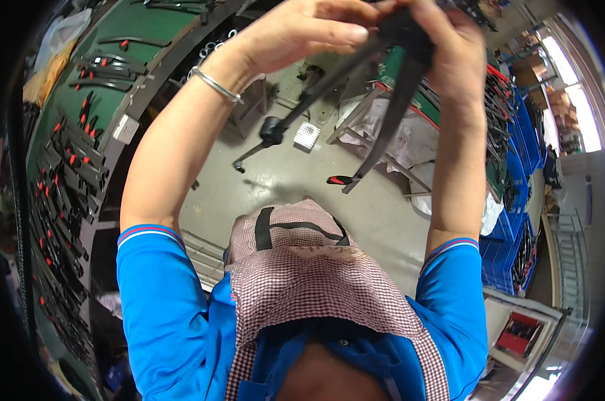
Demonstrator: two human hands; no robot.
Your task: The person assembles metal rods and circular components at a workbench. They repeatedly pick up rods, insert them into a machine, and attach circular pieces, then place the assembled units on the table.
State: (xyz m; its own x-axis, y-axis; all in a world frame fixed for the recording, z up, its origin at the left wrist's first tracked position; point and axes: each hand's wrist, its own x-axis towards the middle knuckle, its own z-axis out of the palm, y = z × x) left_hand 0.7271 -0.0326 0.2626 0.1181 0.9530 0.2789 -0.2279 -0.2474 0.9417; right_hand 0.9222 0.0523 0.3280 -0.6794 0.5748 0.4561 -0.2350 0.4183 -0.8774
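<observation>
Near the top edge, my right hand [455, 55] grips the upper end of a black two-armed part [400, 100]. It looks like a hinged frame, its material unclear. One slim arm slants down to the left, with a thick collar [271, 129] and a small hooked tip. The broader arm hangs down and ends in a red-and-black piece [341, 180]. My left hand [302, 32] is beside the slim arm's upper end, its thumb at the bar. Its other fingertips run up to the picture's top, so its hold is unclear. Both hands partly cover the joint.
On my left, a green-topped bench [71, 100] carries many black parts with red pieces and a white socket box [125, 129] at its edge. Blue bins [503, 250] line the right. A dotted box [307, 136] lies on the floor near a table frame [362, 113].
</observation>
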